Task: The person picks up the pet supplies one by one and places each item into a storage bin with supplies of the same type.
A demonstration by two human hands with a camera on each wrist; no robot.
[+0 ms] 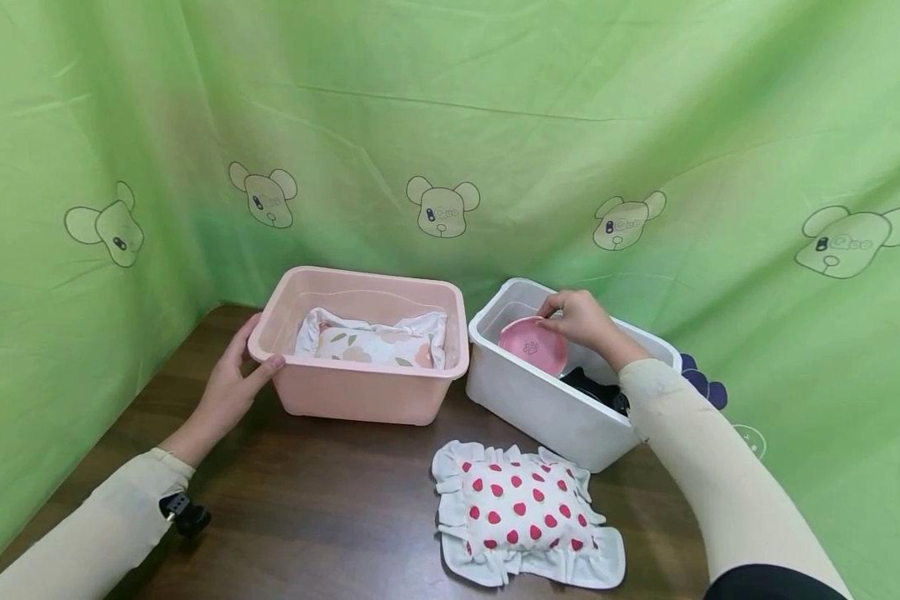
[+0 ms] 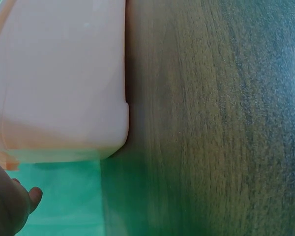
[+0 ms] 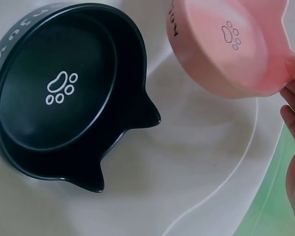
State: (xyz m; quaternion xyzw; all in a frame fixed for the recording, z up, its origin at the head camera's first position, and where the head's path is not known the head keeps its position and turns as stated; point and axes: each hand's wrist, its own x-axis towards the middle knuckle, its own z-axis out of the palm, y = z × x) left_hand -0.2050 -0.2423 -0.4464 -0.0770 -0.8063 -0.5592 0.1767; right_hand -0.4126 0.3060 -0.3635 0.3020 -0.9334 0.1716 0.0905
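My right hand [image 1: 581, 321] pinches the rim of a pink pet bowl [image 1: 532, 342] with a paw print inside. The bowl is held tilted within the white bin [image 1: 540, 400]. Below it in that bin lies a black cat-eared bowl [image 3: 59, 83], also paw-printed; the right wrist view shows the two bowls apart. My left hand [image 1: 228, 387] grips the near left corner of the pink bin [image 1: 360, 393], thumb on the rim and fingers along the outer side. Inside the pink bin is a floral cushion [image 1: 375, 343] with a white border.
A ruffled cushion with red strawberries [image 1: 525, 508] lies on the brown table [image 1: 322, 500], in front of the white bin. Something purple and rounded [image 1: 701, 383] shows behind the white bin's right end. A green curtain [image 1: 450, 108] hangs behind and on both sides.
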